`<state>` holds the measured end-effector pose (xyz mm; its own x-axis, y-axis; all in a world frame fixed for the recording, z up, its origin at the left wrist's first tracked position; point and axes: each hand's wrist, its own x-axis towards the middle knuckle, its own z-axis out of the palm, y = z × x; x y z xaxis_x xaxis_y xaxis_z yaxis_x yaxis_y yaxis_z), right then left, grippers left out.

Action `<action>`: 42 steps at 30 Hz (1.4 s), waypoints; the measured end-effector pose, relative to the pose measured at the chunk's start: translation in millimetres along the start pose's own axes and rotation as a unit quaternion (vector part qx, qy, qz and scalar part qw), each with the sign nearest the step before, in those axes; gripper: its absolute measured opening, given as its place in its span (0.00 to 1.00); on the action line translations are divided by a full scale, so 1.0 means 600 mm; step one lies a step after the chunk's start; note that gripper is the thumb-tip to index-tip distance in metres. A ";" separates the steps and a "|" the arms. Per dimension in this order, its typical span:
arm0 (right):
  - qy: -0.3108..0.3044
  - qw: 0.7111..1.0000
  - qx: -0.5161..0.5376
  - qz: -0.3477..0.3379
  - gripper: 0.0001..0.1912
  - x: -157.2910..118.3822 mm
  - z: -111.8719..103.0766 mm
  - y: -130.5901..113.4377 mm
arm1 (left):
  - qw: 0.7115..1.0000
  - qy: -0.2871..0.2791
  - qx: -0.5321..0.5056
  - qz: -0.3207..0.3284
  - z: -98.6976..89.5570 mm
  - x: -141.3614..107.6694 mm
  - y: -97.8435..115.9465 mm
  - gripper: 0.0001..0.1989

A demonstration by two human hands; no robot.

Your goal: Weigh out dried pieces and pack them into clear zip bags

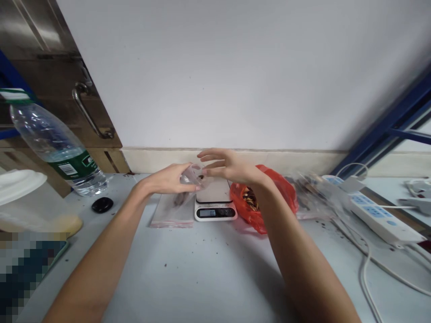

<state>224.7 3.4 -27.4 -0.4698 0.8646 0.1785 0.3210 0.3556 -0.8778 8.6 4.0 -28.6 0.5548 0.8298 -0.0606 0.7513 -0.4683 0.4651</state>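
My left hand grips a small clear plastic bag, thumb below and fingers above, over the left side of a white kitchen scale. A dark bit shows at the bag's mouth. My right hand reaches above the scale with its fingers stretched out towards the bag; the fingertips are close to its mouth, and I cannot tell whether they touch it. The scale's display appears to read zero. Beneath my left hand lies a flat zip bag with something dark inside. Right of the scale, a red plastic bag holds brown dried pieces.
At right lie clear bags, a white power strip and loose cables. A water bottle, a black round lid and a white lidded tub stand at left. A wall rises behind the table.
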 end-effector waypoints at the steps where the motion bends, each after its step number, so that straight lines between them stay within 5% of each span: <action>1: 0.005 1.000 0.009 -0.023 0.20 0.000 -0.004 0.002 | 1.000 0.006 -0.006 0.003 -0.003 -0.002 0.000 0.36; 9: -0.023 0.984 -0.081 -0.157 0.03 -0.013 -0.026 0.002 | 0.974 0.006 -0.215 0.068 -0.018 -0.013 -0.004 0.35; 13: -0.005 0.991 -0.006 -0.136 0.11 -0.013 -0.024 -0.001 | 0.961 0.044 -0.268 0.048 -0.015 -0.008 -0.003 0.30; 21: 0.100 0.992 0.030 -0.071 0.12 -0.020 -0.041 -0.010 | 0.944 0.174 -0.272 0.060 -0.012 -0.006 0.008 0.24; 31: 0.012 0.992 -0.066 -0.103 0.12 -0.029 -0.036 -0.021 | 0.952 0.237 -0.156 0.112 -0.007 -0.017 0.048 0.09; 42: 0.044 0.972 -0.167 -0.157 0.09 -0.026 -0.009 -0.038 | 0.952 0.245 -0.066 0.171 0.002 -0.016 0.062 0.12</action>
<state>229.2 -16.4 -8.0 -0.5195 0.7169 0.4649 0.4290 0.6894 -0.5837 31.8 -21.7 -11.5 0.5014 0.6929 0.5181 0.4869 -0.7210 0.4931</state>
